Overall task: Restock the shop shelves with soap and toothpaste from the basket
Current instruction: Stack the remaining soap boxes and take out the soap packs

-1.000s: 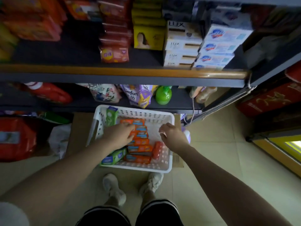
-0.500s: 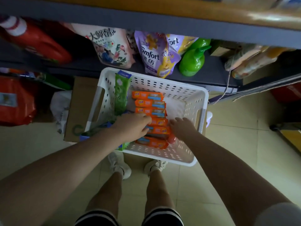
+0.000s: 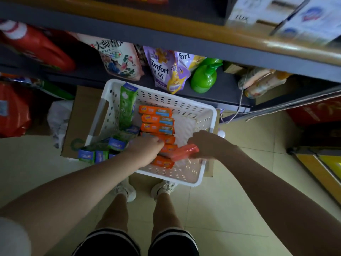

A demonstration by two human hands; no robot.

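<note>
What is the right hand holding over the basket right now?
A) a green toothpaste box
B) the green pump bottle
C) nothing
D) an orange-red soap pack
D: the right hand grips one end of an orange-red soap pack, lifted at a slant above the white basket, while the left hand rests on the orange packs still lying in the row.

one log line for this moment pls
right hand holds orange soap pack | left hand on soap stack | white basket
</note>
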